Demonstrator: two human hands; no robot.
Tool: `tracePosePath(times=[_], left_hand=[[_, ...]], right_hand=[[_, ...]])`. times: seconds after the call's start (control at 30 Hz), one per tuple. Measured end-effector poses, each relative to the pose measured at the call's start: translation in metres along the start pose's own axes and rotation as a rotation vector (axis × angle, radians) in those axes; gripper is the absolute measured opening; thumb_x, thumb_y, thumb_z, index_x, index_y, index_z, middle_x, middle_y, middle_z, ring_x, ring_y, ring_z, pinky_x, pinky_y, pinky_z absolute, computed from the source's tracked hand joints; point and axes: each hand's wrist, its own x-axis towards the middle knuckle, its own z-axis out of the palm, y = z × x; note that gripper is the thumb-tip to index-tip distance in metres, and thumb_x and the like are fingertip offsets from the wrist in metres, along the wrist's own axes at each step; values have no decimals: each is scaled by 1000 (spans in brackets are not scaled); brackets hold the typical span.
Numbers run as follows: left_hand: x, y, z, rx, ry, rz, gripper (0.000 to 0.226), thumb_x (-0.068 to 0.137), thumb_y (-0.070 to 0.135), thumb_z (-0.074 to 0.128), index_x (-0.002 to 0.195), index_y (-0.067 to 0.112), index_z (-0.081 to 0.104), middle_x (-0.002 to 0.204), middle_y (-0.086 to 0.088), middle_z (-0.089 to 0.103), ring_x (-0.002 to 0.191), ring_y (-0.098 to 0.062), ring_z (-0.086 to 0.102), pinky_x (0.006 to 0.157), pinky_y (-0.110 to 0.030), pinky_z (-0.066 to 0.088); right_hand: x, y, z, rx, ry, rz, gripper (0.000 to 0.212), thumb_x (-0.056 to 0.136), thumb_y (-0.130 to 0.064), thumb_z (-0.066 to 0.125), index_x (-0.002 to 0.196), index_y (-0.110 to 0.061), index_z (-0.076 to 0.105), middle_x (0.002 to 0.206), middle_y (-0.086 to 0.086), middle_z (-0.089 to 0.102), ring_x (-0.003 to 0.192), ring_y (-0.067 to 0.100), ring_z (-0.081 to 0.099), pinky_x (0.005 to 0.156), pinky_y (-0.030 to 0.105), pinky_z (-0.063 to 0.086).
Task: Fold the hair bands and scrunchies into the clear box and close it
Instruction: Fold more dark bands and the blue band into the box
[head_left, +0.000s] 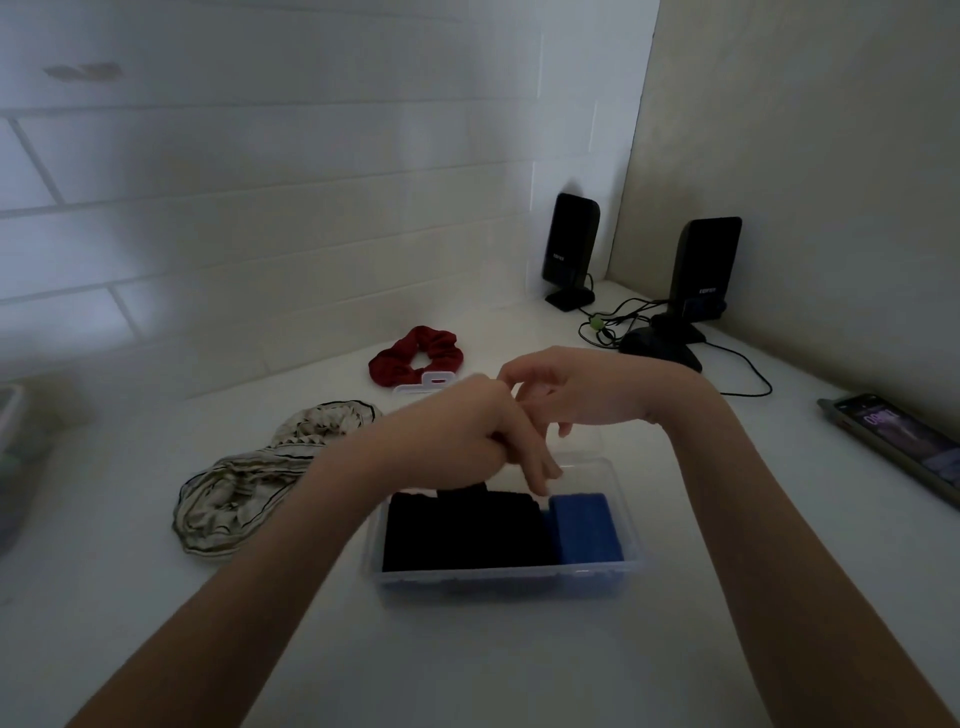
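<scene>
The clear box (498, 577) stands open on the white table in front of me. Inside lie a folded black hair band (462, 532) on the left and a folded blue hair band (587, 527) on the right. My left hand (467, 436) hovers over the box's back edge, fingers pointing down, fingertips just above the bands. My right hand (576, 389) is right beside it, fingers loosely curled, holding nothing. The box's lid (426, 383) peeks out behind my hands. A red scrunchie (415, 356) lies beyond the box. A cream striped hair band (260, 478) lies crumpled to the left.
Two black speakers (569, 249) (698, 280) with cables (727, 364) stand in the far right corner by the wall. A phone (898, 441) lies at the right edge. A blurred container (10, 447) sits at the far left.
</scene>
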Motion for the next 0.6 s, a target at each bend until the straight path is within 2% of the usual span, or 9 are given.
tracePosePath(times=[0.1, 0.17, 0.27, 0.37, 0.47, 0.6], left_hand=[[-7, -4, 3, 237, -69, -53, 43, 78, -9, 45, 89, 18, 76, 100, 1, 74, 86, -4, 63, 91, -20, 47], [-10, -8, 13, 376, -120, -72, 43, 79, -4, 45, 93, 23, 76, 102, 3, 73, 90, -10, 61, 94, -28, 46], [-11, -10, 18, 428, -123, -89, 45, 80, -2, 44, 97, 27, 75, 104, 3, 72, 94, -16, 58, 90, -28, 46], [-14, -9, 12, 316, -61, -76, 45, 79, -5, 44, 94, 23, 75, 101, 4, 73, 91, -11, 62, 92, -27, 49], [-22, -11, 3, 150, 85, -30, 45, 76, -11, 45, 89, 18, 77, 94, 1, 75, 85, -6, 67, 87, -23, 52], [-31, -20, -5, -83, 357, -2, 46, 71, -19, 44, 75, 13, 77, 78, -4, 75, 73, -6, 68, 68, -14, 52]], right_hand=[[2, -1, 1, -3, 18, 8, 18, 94, -30, 52, 108, -22, 60, 89, -6, 72, 83, 12, 70, 69, 22, 49], [3, -1, 3, -12, 14, 15, 19, 94, -32, 52, 108, -23, 61, 93, -6, 73, 84, 11, 71, 68, 21, 49], [3, -1, 4, -10, 10, 23, 20, 94, -33, 52, 108, -23, 61, 94, -6, 73, 84, 10, 71, 68, 21, 49], [2, -2, 3, -9, 15, 29, 19, 94, -31, 52, 109, -22, 61, 94, -6, 73, 84, 10, 71, 69, 22, 49], [-1, -1, 0, 10, 35, 45, 18, 94, -30, 53, 108, -22, 61, 94, -5, 73, 84, 11, 71, 70, 23, 50], [-1, 0, -1, 12, 41, 39, 17, 93, -30, 53, 107, -23, 61, 95, -4, 74, 84, 11, 71, 72, 25, 52]])
